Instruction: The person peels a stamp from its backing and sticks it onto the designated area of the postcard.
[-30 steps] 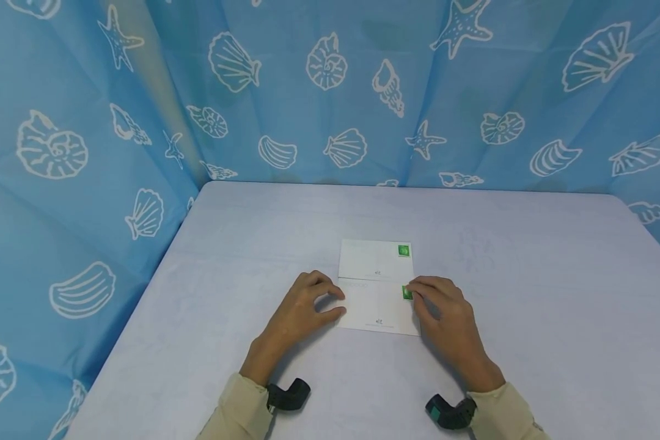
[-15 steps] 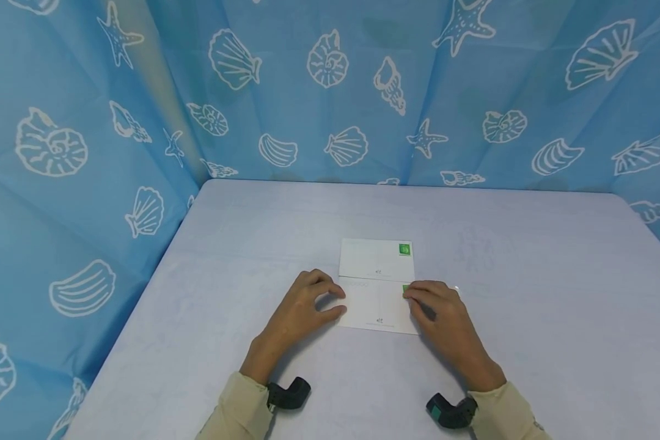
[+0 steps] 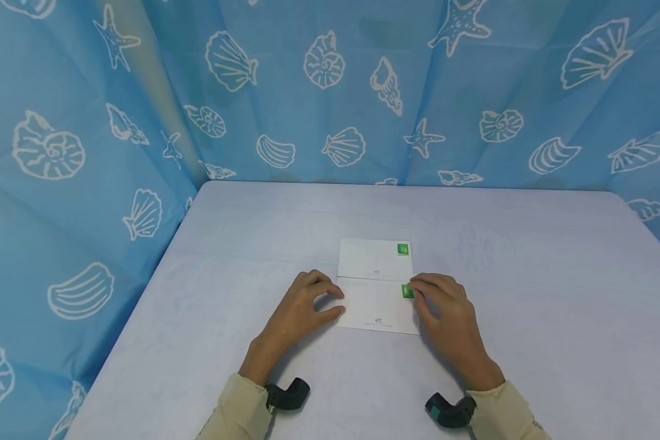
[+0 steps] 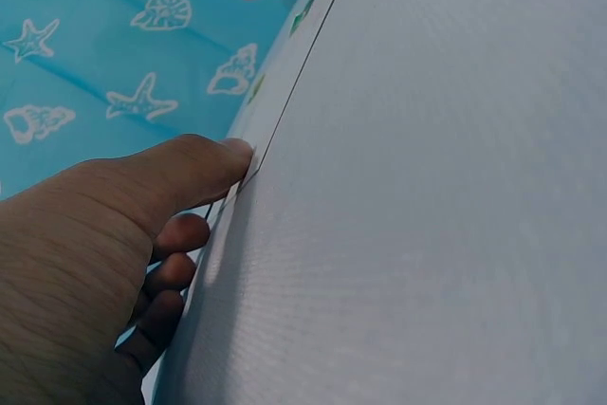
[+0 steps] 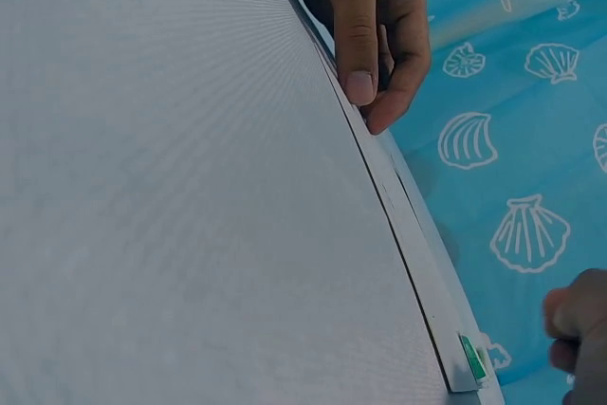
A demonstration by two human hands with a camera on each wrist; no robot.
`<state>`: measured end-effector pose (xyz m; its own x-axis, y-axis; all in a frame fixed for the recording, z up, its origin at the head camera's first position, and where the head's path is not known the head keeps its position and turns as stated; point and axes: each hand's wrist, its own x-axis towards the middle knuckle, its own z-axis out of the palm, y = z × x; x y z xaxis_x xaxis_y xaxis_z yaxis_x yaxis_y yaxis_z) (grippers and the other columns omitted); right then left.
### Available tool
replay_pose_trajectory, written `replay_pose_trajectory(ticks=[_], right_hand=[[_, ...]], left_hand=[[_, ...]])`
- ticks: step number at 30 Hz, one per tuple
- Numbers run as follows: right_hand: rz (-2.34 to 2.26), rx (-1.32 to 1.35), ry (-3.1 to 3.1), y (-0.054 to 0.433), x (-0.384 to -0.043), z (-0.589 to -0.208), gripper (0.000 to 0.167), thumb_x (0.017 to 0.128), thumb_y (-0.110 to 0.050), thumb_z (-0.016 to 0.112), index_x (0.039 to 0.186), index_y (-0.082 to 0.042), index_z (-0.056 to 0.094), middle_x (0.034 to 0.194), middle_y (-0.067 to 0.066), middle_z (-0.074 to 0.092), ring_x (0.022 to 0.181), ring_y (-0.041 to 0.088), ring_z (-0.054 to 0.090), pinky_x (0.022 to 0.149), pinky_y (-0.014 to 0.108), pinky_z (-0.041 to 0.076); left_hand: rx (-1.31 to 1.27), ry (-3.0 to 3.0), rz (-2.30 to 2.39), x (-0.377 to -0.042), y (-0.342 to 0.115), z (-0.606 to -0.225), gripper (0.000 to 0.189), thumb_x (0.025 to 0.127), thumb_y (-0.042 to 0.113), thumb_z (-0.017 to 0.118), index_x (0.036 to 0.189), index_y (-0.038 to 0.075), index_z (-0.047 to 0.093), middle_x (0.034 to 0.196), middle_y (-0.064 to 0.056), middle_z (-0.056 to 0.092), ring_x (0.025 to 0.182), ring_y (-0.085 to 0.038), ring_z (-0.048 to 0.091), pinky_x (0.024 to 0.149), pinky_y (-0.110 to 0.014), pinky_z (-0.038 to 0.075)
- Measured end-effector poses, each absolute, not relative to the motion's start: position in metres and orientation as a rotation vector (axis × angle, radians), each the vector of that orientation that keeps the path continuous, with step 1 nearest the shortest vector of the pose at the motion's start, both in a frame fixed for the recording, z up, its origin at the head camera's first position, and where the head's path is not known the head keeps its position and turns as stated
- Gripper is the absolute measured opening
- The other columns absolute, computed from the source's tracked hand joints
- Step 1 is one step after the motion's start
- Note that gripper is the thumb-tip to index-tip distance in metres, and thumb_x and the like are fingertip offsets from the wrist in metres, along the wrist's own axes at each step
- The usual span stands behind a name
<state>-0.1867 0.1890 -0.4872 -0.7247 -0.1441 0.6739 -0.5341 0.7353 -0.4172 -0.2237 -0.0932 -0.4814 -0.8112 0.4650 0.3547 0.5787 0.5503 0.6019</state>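
Two white postcards lie one behind the other on the table, the near postcard [image 3: 363,305] and the far postcard [image 3: 365,256]. The far one bears a green stamp [image 3: 403,249] at its upper right corner. Another green stamp [image 3: 407,291] is at the same corner of the near postcard; it looks slightly raised in the right wrist view. My left hand [image 3: 302,305] rests at the near postcard's left edge, thumb and index finger spread apart. Above the near stamp is my right hand [image 3: 445,315], its thumb and index fingertips close together, apart from the card in both wrist views.
A white-covered table [image 3: 528,275] spreads around the cards. Blue curtains [image 3: 291,91] with white seashell prints hang behind it and at the left. A black device [image 3: 288,394] sits at the left wrist and another black device [image 3: 451,410] at the right.
My right fingers first moved down and left over the near stamp, then drew back up and right, uncovering more of it. My left hand and the postcards stay in place.
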Motion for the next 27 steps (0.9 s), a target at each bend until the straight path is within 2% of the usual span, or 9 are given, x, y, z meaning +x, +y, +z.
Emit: replay_pose_trajectory(ticks=[4,7,13,19,23,27], right_hand=[[0.840,0.502,-2.254,0.189,-0.185,-0.483,0.026,0.081,0.013,0.072,0.104,0.003,0.075,0.110,0.011,0.068,0.108,0.028,0.060,0.096,0.028,0.041],[0.866,0.517,-2.261,0.189,-0.184,-0.483,0.026,0.080,0.015,0.073,0.103,0.003,0.075,0.110,0.010,0.068,0.107,0.027,0.061,0.098,0.024,0.039],[0.858,0.545,-2.363,0.192,-0.186,-0.490,0.025,0.078,0.014,0.077,0.099,0.002,0.076,0.109,0.010,0.069,0.106,0.028,0.063,0.090,0.039,0.046],[0.820,0.564,-2.453,0.193,-0.189,-0.496,0.020,0.079,0.010,0.077,0.097,0.001,0.077,0.106,0.012,0.070,0.103,0.030,0.064,0.087,0.046,0.050],[0.821,0.553,-2.464,0.191,-0.189,-0.495,0.019,0.080,0.008,0.077,0.097,0.001,0.077,0.107,0.012,0.070,0.104,0.031,0.064,0.088,0.048,0.050],[0.860,0.465,-2.513,0.196,-0.183,-0.487,0.021,0.086,0.004,0.073,0.105,-0.001,0.075,0.114,0.012,0.067,0.111,0.033,0.060,0.092,0.052,0.046]], left_hand=[[-0.887,-2.621,-1.100,-0.224,-0.093,-0.483,0.019,0.082,0.017,0.085,0.098,0.015,0.075,0.104,0.003,0.059,0.099,-0.018,0.050,0.087,-0.036,0.047],[-0.886,-2.618,-1.099,-0.224,-0.092,-0.484,0.019,0.081,0.017,0.085,0.097,0.015,0.075,0.104,0.003,0.059,0.100,-0.018,0.050,0.087,-0.036,0.047],[-0.892,-2.620,-1.100,-0.224,-0.090,-0.483,0.019,0.082,0.017,0.085,0.098,0.015,0.075,0.104,0.003,0.059,0.100,-0.018,0.050,0.088,-0.035,0.047],[-0.897,-2.626,-1.088,-0.225,-0.091,-0.482,0.019,0.082,0.017,0.085,0.098,0.015,0.075,0.104,0.002,0.059,0.100,-0.018,0.050,0.088,-0.036,0.047],[-0.896,-2.623,-1.095,-0.225,-0.092,-0.483,0.019,0.082,0.017,0.085,0.097,0.015,0.075,0.104,0.002,0.059,0.100,-0.020,0.051,0.088,-0.037,0.047],[-0.867,-2.616,-1.169,-0.226,-0.090,-0.484,0.012,0.086,0.017,0.081,0.096,0.016,0.075,0.103,0.003,0.060,0.100,-0.019,0.052,0.088,-0.038,0.047]])
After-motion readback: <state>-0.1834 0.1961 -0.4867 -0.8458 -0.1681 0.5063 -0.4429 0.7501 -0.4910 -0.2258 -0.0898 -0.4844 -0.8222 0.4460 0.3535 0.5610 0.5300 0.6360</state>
